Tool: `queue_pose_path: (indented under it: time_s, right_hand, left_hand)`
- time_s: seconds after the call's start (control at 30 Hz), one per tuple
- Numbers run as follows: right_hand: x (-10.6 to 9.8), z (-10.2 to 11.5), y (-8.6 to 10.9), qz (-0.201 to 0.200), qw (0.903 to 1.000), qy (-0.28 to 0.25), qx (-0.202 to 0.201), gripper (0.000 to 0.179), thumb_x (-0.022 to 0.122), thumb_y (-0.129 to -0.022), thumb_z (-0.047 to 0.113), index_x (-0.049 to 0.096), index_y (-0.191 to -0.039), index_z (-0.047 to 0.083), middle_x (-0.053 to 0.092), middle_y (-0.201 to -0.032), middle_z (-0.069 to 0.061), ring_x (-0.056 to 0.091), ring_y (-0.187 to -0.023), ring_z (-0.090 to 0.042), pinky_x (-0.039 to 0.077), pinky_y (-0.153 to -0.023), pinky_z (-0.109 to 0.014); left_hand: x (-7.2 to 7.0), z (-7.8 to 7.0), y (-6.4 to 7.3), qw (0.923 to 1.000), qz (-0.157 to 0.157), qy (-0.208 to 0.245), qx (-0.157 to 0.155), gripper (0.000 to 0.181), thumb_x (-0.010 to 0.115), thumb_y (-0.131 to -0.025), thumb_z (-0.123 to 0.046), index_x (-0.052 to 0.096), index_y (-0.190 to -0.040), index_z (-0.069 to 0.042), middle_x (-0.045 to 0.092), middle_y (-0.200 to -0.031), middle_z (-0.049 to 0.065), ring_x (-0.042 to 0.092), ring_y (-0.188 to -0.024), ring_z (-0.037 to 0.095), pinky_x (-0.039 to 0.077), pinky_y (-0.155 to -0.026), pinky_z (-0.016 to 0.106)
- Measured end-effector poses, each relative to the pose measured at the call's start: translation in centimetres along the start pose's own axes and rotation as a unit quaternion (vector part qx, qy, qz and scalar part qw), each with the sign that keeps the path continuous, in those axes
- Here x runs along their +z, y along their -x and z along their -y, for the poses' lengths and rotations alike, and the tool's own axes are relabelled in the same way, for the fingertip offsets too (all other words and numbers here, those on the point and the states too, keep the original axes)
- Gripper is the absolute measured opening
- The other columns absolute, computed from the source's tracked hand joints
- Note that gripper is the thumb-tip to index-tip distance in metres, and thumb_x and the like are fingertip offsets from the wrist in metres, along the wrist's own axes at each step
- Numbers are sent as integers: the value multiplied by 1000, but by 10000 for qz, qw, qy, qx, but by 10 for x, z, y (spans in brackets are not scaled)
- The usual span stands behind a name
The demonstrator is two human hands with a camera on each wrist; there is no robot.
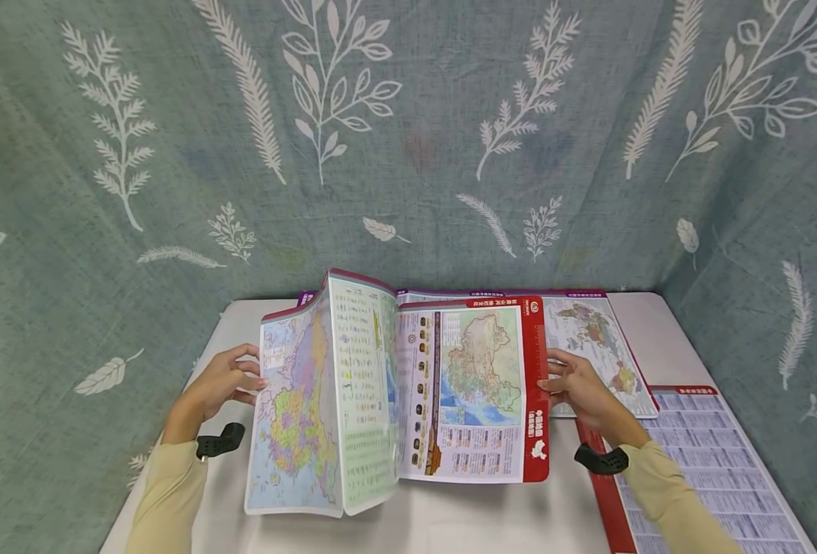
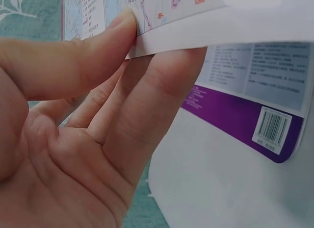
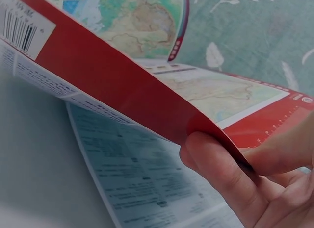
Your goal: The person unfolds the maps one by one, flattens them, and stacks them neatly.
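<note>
A folded map sheet (image 1: 481,385) with a red border is held up above the table, partly unfolded. Its left panel (image 1: 298,408) shows a colourful map, and a middle panel (image 1: 363,385) carries rows of small print. My left hand (image 1: 225,381) pinches the left edge between thumb and fingers, as the left wrist view also shows. On the opposite side my right hand (image 1: 575,385) pinches the red edge strip (image 3: 117,76), thumb on top and fingers beneath. Creases stand up between the panels.
Behind the held sheet lies a purple-edged world map (image 1: 591,338), partly covered. A red-edged printed sheet (image 1: 720,462) lies at the right of the white table (image 1: 450,527). Leaf-patterned cloth (image 1: 408,154) hangs around the back and sides.
</note>
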State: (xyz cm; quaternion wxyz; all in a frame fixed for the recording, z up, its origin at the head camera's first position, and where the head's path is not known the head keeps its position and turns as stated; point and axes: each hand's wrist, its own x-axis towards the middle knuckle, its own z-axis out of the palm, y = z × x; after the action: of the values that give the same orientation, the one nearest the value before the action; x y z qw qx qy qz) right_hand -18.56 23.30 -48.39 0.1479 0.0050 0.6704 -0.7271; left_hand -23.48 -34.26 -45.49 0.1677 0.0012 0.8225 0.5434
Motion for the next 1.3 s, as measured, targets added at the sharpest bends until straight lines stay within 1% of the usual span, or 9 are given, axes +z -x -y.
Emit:
queue_pose_path:
  time_s: [0.17, 0.27, 0.43, 0.57, 0.8, 0.97, 1.1, 1.13, 1.3]
  right_hand:
    - [-6, 4, 2, 114, 9998, 32, -184, 51, 55, -88, -6, 34, -135, -8, 67, -107, -7, 67, -85, -25, 57, -61, -37]
    - [-10, 7, 2, 94, 9996, 37, -252, 50, 54, -88, -6, 34, -134, -8, 68, -104, -4, 67, -83, -23, 56, -59, -35]
    - [-15, 10, 4, 27, 9998, 58, -180, 50, 54, -90, -3, 33, -135, -8, 68, -103, -2, 67, -83, -23, 56, -60, -33]
    - [-20, 12, 6, -106, 9998, 86, -126, 49, 54, -91, -2, 33, -134, -9, 68, -101, 0, 67, -83, -22, 56, -63, -33]
    - [-28, 15, 10, -402, 9990, 19, -205, 48, 54, -92, -1, 33, -133, -11, 69, -100, 4, 68, -82, -21, 57, -68, -35]
    - [-35, 17, 14, -653, 9977, -21, -163, 56, 56, -93, 4, 27, -139, -10, 67, -102, 8, 68, -84, -20, 56, -72, -38]
    - [-40, 18, 16, -843, 9963, -119, -86, 61, 58, -93, 11, 27, -142, -7, 67, -102, 10, 69, -86, -21, 56, -75, -41]
    - [-40, 18, 16, -852, 9962, -131, -79, 60, 58, -93, 11, 27, -142, -7, 67, -102, 10, 69, -85, -21, 56, -75, -41]
    - [-44, 19, 18, -943, 9953, -225, -4, 61, 57, -94, 14, 25, -141, -7, 67, -99, 12, 69, -84, -18, 56, -74, -37]
  left_hand:
    - [0, 0, 1, 10000, -70, -15, -9, 41, 62, -84, 1, 43, -120, 2, 64, -90, 13, 64, -74, 27, 57, -63, 42]
    - [1, -1, 2, 9999, -114, -48, -7, 41, 61, -84, 1, 43, -121, 3, 64, -91, 13, 64, -75, 27, 57, -63, 41]
    - [0, 2, 4, 9998, -211, -2, -52, 41, 62, -83, 1, 43, -120, 3, 64, -90, 13, 64, -75, 26, 57, -63, 41]
    - [1, 5, 5, 9997, -200, 103, -89, 43, 64, -83, 1, 43, -120, 3, 65, -90, 12, 64, -77, 25, 57, -64, 41]
    - [0, 11, 3, 9993, -341, 157, -37, 45, 63, -83, 1, 42, -122, 4, 66, -89, 9, 64, -76, 22, 57, -64, 40]
    - [-1, 10, 1, 9987, -488, 108, -11, 49, 62, -84, 0, 41, -127, 4, 65, -88, 8, 63, -75, 21, 57, -64, 39]
    - [0, 10, 0, 9986, -500, 185, 19, 49, 63, -84, 0, 41, -127, 5, 66, -88, 6, 63, -75, 20, 57, -64, 38]
    - [1, 10, 0, 9987, -467, 200, 27, 49, 63, -84, 0, 40, -127, 5, 66, -88, 6, 63, -75, 20, 57, -64, 38]
    - [2, 12, 1, 9984, -499, 254, -80, 49, 63, -84, 0, 40, -127, 5, 67, -87, 5, 64, -74, 20, 57, -65, 37]
